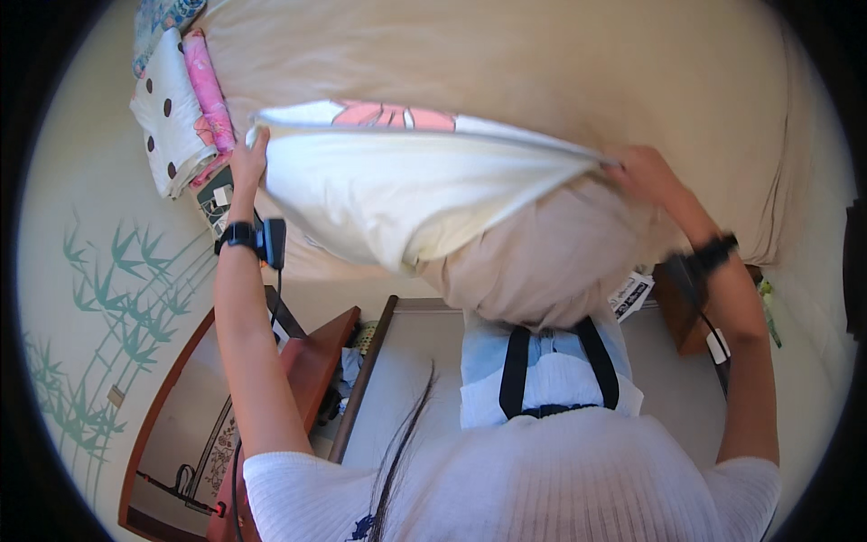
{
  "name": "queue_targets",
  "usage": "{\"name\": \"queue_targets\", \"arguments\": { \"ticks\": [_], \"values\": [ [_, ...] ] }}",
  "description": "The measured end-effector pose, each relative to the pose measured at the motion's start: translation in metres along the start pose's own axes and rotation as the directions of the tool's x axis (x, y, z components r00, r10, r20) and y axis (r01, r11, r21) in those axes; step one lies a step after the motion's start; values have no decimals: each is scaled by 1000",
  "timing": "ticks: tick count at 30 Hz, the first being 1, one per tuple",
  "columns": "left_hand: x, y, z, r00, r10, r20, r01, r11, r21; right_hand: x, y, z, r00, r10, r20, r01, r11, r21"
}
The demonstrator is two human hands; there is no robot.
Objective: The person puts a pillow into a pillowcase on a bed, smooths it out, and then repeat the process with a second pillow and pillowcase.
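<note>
A wide bed covered in a plain beige sheet [578, 63] fills the view from eleven o'clock round to three o'clock, lit evenly by soft daylight. At ten o'clock, on the bed's corner, lies a stack of folded cloths: a white one with dark dots [167, 113] beside a pink patterned one [206, 86]. The cream wall [81, 208] at nine o'clock carries a painted green bamboo motif [126, 298]. At seven o'clock stands a reddish-brown wooden frame [312, 361] with a mirror-like panel. Grey floor [406, 379] shows at six o'clock, beside a dark rail.
</note>
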State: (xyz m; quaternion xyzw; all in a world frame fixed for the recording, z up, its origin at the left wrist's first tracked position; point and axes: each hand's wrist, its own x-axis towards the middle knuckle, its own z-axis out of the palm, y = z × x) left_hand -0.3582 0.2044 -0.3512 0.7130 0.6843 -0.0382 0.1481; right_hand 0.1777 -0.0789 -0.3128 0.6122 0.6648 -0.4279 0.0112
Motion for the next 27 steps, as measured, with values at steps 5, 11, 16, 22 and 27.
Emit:
{"name": "queue_targets", "arguments": {
  "ticks": [5,11,16,22,27],
  "values": [
    [-3,39,4,906,321,-278,-318,946,55,0,57,-10,921,282,-269,-146,889,433],
    [-192,207,27,839,534,-105,-535,774,-340,-98,88,66,823,527,211,-490,470,735],
    [-233,242,84,871,471,-142,-491,853,-180,-110,15,145,853,89,515,-507,383,773],
    [-225,221,87,910,373,-181,-388,920,-58,-92,-5,190,911,112,398,-398,-21,917],
    [-264,211,94,910,363,-201,-363,931,36,-95,-9,180,865,102,492,-443,-308,842]
  ]
}}
